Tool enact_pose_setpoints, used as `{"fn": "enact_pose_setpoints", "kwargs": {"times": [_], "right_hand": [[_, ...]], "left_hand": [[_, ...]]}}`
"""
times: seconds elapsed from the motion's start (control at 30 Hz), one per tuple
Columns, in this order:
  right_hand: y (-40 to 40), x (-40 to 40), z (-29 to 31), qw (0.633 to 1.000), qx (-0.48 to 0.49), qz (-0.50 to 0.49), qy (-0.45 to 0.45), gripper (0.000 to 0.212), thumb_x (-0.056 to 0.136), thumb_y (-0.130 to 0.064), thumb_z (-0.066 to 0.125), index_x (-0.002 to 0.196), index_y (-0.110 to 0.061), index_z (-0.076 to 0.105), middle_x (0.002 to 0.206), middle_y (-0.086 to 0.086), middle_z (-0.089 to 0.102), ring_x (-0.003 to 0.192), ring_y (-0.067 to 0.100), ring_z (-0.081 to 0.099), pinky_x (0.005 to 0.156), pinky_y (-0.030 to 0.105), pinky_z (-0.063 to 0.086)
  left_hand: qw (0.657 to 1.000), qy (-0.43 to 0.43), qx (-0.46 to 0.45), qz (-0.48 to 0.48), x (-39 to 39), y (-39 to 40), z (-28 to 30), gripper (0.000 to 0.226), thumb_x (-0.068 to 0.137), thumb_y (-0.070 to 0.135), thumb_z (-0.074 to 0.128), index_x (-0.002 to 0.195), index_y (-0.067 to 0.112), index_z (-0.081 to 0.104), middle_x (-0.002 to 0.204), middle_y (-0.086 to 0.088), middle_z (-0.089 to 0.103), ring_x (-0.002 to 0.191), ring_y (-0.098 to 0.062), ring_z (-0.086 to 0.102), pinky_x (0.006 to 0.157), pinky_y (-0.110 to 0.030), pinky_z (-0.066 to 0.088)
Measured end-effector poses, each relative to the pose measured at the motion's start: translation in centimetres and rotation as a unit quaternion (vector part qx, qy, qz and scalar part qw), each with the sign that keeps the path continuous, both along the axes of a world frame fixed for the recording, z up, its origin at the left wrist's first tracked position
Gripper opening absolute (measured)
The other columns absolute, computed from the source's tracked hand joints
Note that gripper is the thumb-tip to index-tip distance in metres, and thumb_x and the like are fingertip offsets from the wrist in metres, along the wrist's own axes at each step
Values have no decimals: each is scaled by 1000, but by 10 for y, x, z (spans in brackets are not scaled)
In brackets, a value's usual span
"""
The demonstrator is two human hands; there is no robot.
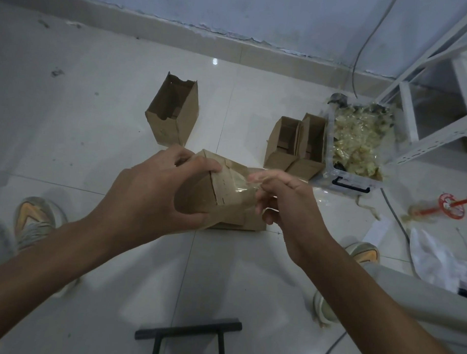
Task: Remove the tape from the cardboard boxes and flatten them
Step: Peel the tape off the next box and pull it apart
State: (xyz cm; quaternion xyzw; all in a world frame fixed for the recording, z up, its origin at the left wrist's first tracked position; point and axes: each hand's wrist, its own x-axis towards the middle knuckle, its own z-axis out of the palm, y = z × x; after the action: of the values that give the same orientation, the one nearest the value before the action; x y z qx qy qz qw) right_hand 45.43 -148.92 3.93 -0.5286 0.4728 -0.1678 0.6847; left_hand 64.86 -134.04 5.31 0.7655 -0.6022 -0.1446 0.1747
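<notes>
My left hand [152, 190] grips a small brown cardboard box [200, 199] held above the floor, fingers over its top and thumb under its near side. A strip of clear tape [237, 186] runs across the box's right face. My right hand [284, 202] pinches the loose end of that tape and holds it lifted off the cardboard. Flattened cardboard [252, 226] lies on the floor under the held box, mostly hidden by it. An open empty box [173, 114] stands further back on the floor. Two more open boxes [294, 147] stand side by side at the right.
A clear plastic bin [358, 146] full of crumpled tape sits right of the two boxes. A white metal shelf [441, 104] stands at the far right. A red tape dispenser [448, 205], cables and white plastic lie on the floor. My shoes [35, 220] flank a black stool frame [187, 334].
</notes>
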Motion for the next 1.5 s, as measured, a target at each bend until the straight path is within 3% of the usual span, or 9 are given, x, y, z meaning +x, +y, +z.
{"fn": "enact_pose_setpoints", "kwargs": {"times": [0.37, 0.53, 0.63, 0.83, 0.97, 1.07, 1.27, 1.43, 1.5], "right_hand": [[-12, -2, 10, 984, 138, 52, -96, 53, 105, -28, 40, 127, 16, 61, 85, 15, 67, 66, 21, 59, 53, 29, 45], [-26, -12, 15, 961, 185, 142, -150, 47, 89, -3, 56, 133, 15, 59, 117, 25, 72, 98, 23, 73, 76, 24, 60], [-27, -16, 12, 963, 134, 170, -159, 37, 94, -2, 66, 130, 4, 68, 118, 22, 73, 107, 21, 71, 90, 21, 58], [-16, -10, 12, 988, 9, 133, -73, 43, 90, -34, 68, 110, 4, 74, 105, 16, 78, 84, 21, 72, 70, 24, 57], [-12, -5, 14, 991, -67, 114, -29, 19, 95, -21, 75, 97, -3, 71, 91, 13, 79, 76, 24, 72, 65, 30, 55], [-9, -1, 16, 993, -89, 76, -15, 27, 91, -11, 79, 97, -10, 54, 77, 11, 75, 67, 21, 68, 57, 28, 51], [1, 5, 7, 920, -364, 117, 82, 25, 90, -19, 81, 77, -16, 59, 66, -6, 56, 58, 4, 47, 55, 15, 41], [-2, 5, 9, 957, -247, 148, 25, 36, 87, -50, 75, 90, -14, 75, 77, 2, 72, 68, 18, 68, 61, 32, 60], [-6, 3, 10, 963, -211, 167, 12, 33, 90, -44, 73, 100, -13, 78, 87, 4, 76, 77, 22, 73, 66, 33, 63]], "left_hand": [[1000, 8, -5, 10, 5, 1, -1, 77, 66, 73, 67, 136, 53, 43, 137, 8, 55, 105, -16, 58, 69, -39, 61], [999, 12, -11, 29, 10, 1, -1, 79, 63, 66, 71, 135, 53, 42, 137, 5, 56, 99, -13, 51, 70, -34, 59], [999, 15, -13, 34, 12, 1, 0, 79, 64, 64, 73, 136, 55, 41, 137, 7, 54, 100, -11, 50, 73, -36, 59], [1000, 15, -15, 22, 10, 2, 2, 79, 64, 67, 72, 137, 55, 42, 139, 7, 54, 101, -12, 51, 71, -36, 60], [1000, 0, -23, 2, 7, 3, 4, 79, 66, 63, 73, 138, 49, 45, 138, 5, 54, 106, -16, 57, 67, -34, 60], [999, -4, -33, 0, 5, 3, 4, 79, 67, 60, 74, 139, 49, 44, 139, 6, 54, 109, -17, 56, 68, -33, 60], [999, -22, -37, -13, 1, -1, 6, 79, 69, 58, 77, 141, 44, 48, 138, 3, 54, 111, -19, 56, 67, -33, 58], [999, -41, -31, -12, 1, -1, 4, 80, 69, 55, 84, 140, 41, 51, 137, 0, 56, 110, -23, 58, 66, -34, 58], [998, -46, -33, -6, 3, 0, 3, 78, 69, 58, 78, 140, 42, 51, 137, 0, 55, 111, -23, 57, 66, -37, 60]]}}
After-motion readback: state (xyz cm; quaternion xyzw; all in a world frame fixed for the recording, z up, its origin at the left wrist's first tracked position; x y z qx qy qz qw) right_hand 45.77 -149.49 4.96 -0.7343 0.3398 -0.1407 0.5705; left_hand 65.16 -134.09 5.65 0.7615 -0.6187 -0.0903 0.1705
